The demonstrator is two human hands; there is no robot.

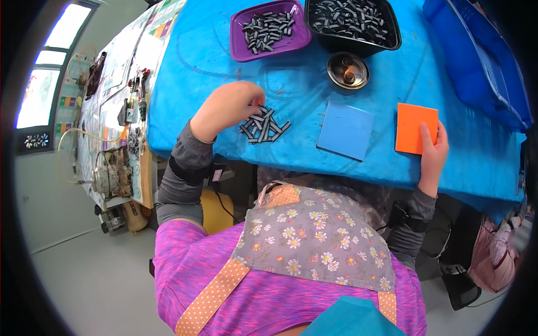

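Observation:
My left hand (230,107) is closed in a pinch at the upper edge of a small loose pile of black-and-silver ribbed strips (264,127). What its fingertips hold, if anything, is hidden. At the right, my right hand (434,154) grips the right edge of an orange square pad (412,127), thumb on top and fingers along the side. Between the two hands lies a light blue square pad (346,131), touched by neither.
A purple tray (238,47) and a deeper black bin (358,49), both with many ribbed pieces, stand at the back. A round metal tin (339,83) sits before the bin. Blue plastic crates (457,53) stand far right; a cluttered bench (115,112) adjoins the left.

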